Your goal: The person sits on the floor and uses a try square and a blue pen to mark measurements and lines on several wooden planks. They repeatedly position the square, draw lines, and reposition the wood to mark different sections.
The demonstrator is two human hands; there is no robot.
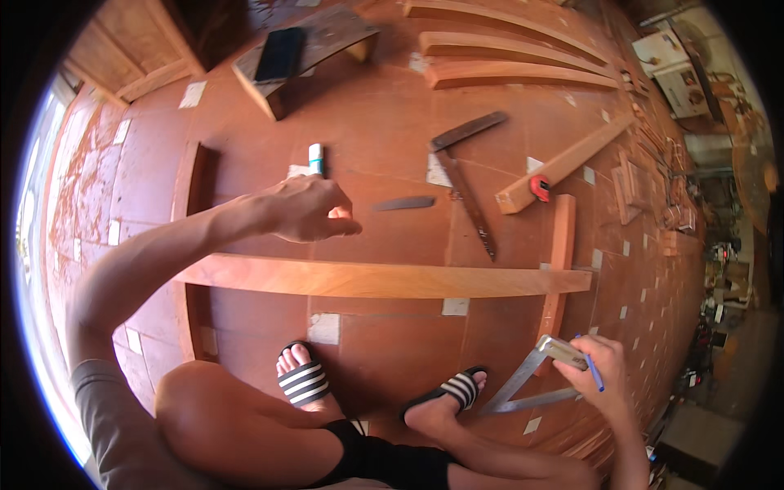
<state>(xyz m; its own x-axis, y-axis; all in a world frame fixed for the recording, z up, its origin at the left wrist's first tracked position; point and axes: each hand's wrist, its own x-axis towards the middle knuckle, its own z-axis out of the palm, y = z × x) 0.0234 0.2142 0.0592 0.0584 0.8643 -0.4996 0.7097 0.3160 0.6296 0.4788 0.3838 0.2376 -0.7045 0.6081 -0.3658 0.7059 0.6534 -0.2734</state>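
Observation:
My right hand [600,371] grips a try square [560,352] by its metal stock, with a blue pen [594,373] between the fingers. The steel blade [523,378] slants down toward my foot; a second metal strip [537,400] lies below it, and I cannot tell if they join. Over the floor, my left hand [310,210] hangs with loosely bent fingers, thumb apart, nothing visible in it. A long, slightly curved wooden board [367,278] runs crosswise below that hand, across a wooden bar on the left [187,184] and a shorter one on the right [563,224].
Beyond my left hand stand a small white tube [316,159] and a low bench [335,41] bearing a dark phone [279,55]. A dark blade [404,203], a hinged dark tool [464,192], a red tape measure [540,188] on a beam [584,155], and curved planks [523,75] lie around.

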